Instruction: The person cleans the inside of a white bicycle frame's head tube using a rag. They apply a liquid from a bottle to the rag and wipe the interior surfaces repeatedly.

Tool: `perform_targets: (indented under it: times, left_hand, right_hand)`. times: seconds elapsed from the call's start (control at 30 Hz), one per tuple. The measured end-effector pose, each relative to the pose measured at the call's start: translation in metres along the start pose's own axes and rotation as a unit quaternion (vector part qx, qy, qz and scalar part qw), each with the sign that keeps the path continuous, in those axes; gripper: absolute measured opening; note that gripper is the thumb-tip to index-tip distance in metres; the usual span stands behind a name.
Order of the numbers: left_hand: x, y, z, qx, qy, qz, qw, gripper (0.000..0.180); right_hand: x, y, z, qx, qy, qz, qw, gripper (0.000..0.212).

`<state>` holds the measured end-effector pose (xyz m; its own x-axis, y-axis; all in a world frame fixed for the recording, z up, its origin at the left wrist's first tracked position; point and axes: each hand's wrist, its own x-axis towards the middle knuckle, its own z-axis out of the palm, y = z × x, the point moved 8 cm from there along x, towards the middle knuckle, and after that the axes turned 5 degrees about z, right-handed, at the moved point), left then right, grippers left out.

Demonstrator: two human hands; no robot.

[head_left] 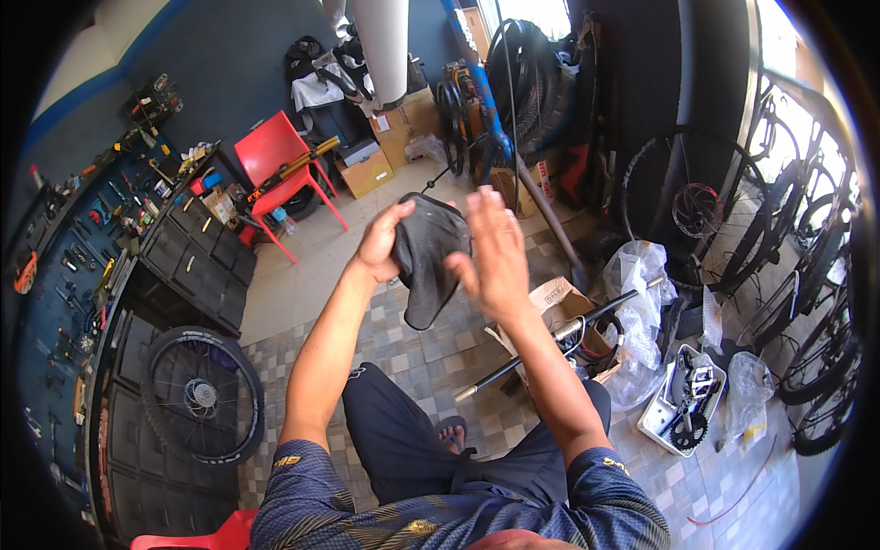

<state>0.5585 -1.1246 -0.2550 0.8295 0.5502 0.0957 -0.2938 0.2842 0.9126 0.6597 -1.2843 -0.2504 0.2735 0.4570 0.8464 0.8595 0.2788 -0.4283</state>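
Note:
A worn dark grey-black bicycle saddle [429, 252], or something of that shape, is held up in front of me, with its broad end up and its narrow end pointing down. My left hand [380, 243] grips its left edge, the thumb over the near face and the fingers hidden behind. Beside its right edge, my right hand [495, 252] is raised with its fingers stretched upward and the thumb apart. Whether the right palm or thumb touches the saddle, I cannot tell.
A red chair [275, 151] stands at the far left, and a wheel [202, 394] leans on dark drawers. Rightward are an open carton [555, 307], a black tube [550, 344], a white tray [680, 399] holding a crankset, plastic bags [637, 367], and several bikes. A white tube [380, 46] hangs overhead.

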Motion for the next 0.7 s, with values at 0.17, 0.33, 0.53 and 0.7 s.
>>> perform_targets:
  times: [0.17, 0.33, 0.53, 0.7]
  left_hand:
    - [0.008, 0.014, 0.036, 0.038, -0.065, 0.045, 0.996, 0.034]
    - [0.001, 0.032, 0.049, 0.219, -0.105, 0.026, 0.97, 0.036]
    - [0.024, 0.053, 0.051, 0.506, -0.167, 0.058, 0.844, 0.036]
    - [0.024, 0.1, 0.047, 0.681, -0.076, 0.101, 0.722, 0.035]
  right_hand:
    - [-0.01, 0.057, 0.031, 0.182, -0.122, 0.21, 0.953, 0.08]
    - [-0.019, 0.112, 0.037, 0.391, -0.068, 0.281, 0.874, 0.078]
    - [-0.018, 0.09, 0.03, 0.536, -0.213, 0.351, 0.738, 0.039]
    - [0.018, 0.068, -0.009, 0.683, -0.08, 0.281, 0.669, 0.036]
